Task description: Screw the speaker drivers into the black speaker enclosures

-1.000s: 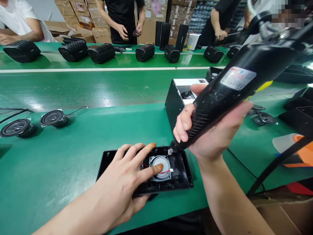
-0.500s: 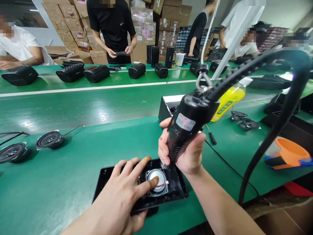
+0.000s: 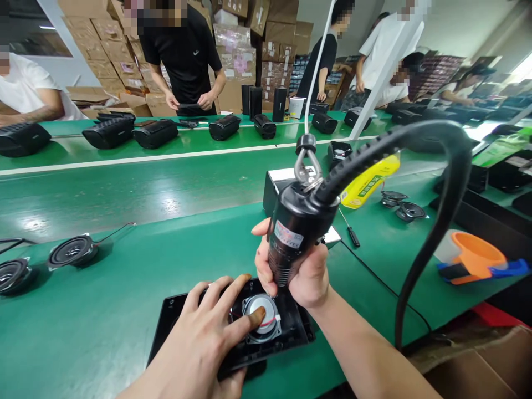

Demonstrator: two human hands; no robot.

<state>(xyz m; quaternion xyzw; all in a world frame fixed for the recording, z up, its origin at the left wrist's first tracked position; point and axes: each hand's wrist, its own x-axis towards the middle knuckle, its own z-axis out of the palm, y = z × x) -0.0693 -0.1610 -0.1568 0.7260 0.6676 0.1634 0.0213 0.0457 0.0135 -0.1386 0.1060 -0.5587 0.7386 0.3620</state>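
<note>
My left hand (image 3: 199, 332) lies spread over a black plastic speaker panel (image 3: 297, 327), its thumb pressing on the silver dome of a round speaker driver (image 3: 261, 316) set in the panel. Red wire runs beside the driver. My right hand (image 3: 291, 271) is wrapped around a black electric screwdriver (image 3: 295, 233), held nearly upright just above the driver's upper edge. Its tip is hidden behind my fingers, so I cannot tell whether it touches the panel.
A black cable (image 3: 440, 221) and a metal hook (image 3: 306, 166) hang the screwdriver from above. Loose speaker drivers (image 3: 72, 250) sit on the green belt. Beyond stand a yellow bottle (image 3: 369, 180), an orange scoop (image 3: 476, 255), black speaker units (image 3: 155, 133) and co-workers.
The screwdriver has swung from a steep tilt to nearly upright and shifted left, with my right hand. My left hand stays on the driver. The whole view has tilted and moved as my head turned.
</note>
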